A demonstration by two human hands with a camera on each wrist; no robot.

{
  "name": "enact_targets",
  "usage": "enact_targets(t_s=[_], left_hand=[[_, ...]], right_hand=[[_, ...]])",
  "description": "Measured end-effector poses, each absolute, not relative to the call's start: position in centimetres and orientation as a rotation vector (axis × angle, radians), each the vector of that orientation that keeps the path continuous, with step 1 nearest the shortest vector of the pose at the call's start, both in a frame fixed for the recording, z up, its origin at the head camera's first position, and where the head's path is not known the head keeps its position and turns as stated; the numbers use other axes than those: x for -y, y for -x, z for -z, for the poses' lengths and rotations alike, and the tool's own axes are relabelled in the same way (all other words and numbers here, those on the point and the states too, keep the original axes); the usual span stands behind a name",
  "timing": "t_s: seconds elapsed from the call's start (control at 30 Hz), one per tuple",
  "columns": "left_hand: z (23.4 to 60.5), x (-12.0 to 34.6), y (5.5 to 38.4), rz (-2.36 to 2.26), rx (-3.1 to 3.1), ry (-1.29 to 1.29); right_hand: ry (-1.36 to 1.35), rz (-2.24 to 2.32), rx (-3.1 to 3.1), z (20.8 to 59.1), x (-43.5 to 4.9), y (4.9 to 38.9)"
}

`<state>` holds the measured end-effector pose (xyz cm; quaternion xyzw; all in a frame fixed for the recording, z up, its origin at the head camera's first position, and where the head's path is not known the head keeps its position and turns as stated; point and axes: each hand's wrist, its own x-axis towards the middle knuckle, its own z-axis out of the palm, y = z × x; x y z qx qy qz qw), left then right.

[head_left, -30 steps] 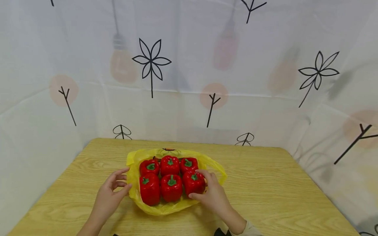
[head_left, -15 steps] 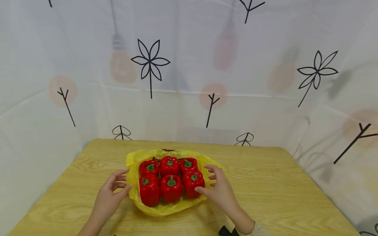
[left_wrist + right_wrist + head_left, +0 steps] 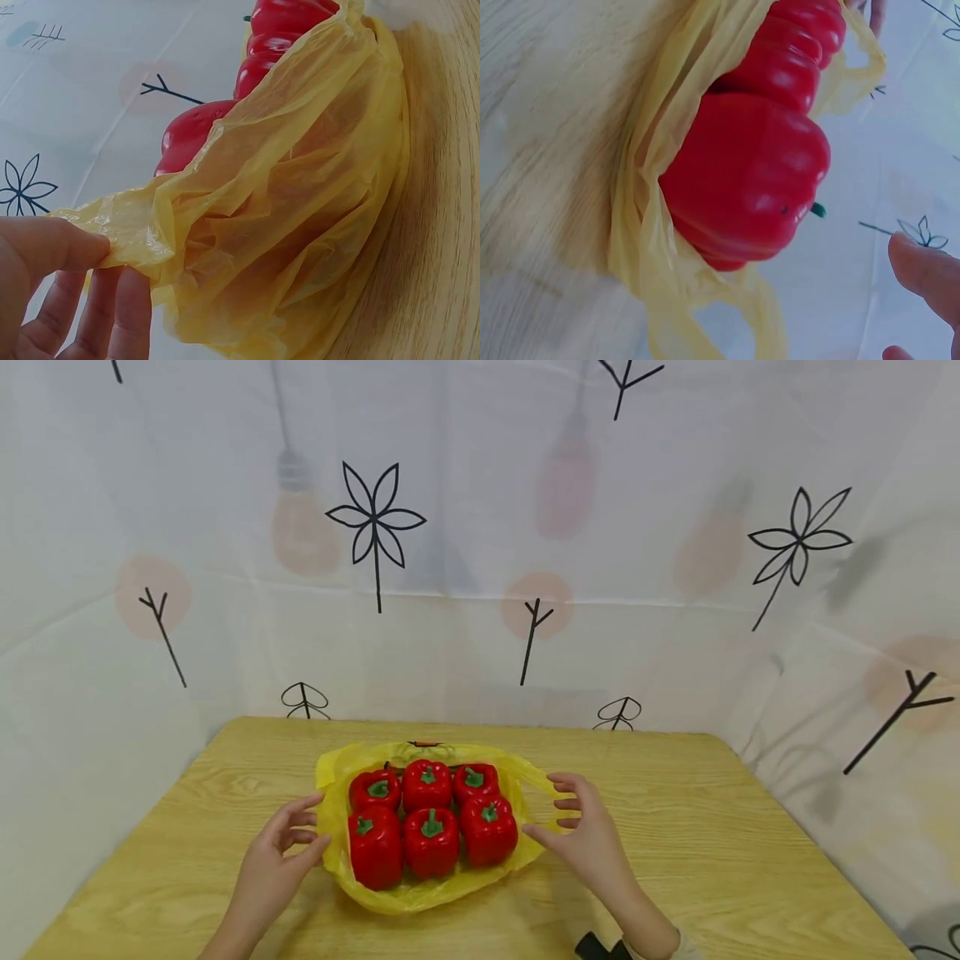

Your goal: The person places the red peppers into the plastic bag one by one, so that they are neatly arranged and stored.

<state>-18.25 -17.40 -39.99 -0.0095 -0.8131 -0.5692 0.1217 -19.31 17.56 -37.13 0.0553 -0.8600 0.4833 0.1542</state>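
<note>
Several glossy red bell peppers [image 3: 488, 832] with green stems sit in two rows in an open yellow plastic bag [image 3: 408, 903], its rim spread around them. At the bag's left side, my left hand [image 3: 272, 864] pinches the edge of the plastic; the left wrist view shows the thumb [image 3: 64, 244] over the gathered yellow film [image 3: 292, 195]. My right hand [image 3: 596, 843] is beside the bag's right handle with fingers spread and nothing held. The right wrist view shows the nearest pepper [image 3: 746, 169] apart from the right thumb [image 3: 922, 270].
The bag rests on a wood-grain table [image 3: 712, 852]. Behind it and along both sides hangs a pale cloth [image 3: 450, 643] printed with plants and light bulbs. A black strap [image 3: 596, 946] shows by the right wrist.
My right hand has let go of the front right pepper and drawn away to the right, beside the bag's handle. My left hand has stayed at the bag's left edge.
</note>
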Motion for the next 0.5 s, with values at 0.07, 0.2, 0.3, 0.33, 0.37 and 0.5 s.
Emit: enact_targets(t_s=[0.07,0.2,0.3,0.33,0.37,0.5], left_hand=[[40.0,17.5,18.2,1.659,2.368,0.023],[40.0,17.8,18.1,1.662,2.364,0.024],[40.0,17.9,18.0,1.681,2.367,0.02],[40.0,17.9,18.0,1.682,2.366,0.021],[39.9,17.9,18.0,1.684,2.366,0.019],[39.8,18.2,17.8,1.688,2.337,0.033]], right_hand=[[-0.155,-1.395,2.455,37.0,-17.9,19.2],[-0.155,-1.427,2.429,36.8,-18.7,19.0],[-0.155,-1.422,2.418,36.7,-19.4,18.8],[-0.152,-1.418,2.418,36.6,-19.7,18.7],[-0.151,-1.41,2.418,36.6,-20.0,18.6],[-0.127,-1.382,2.424,36.5,-21.1,18.3]])
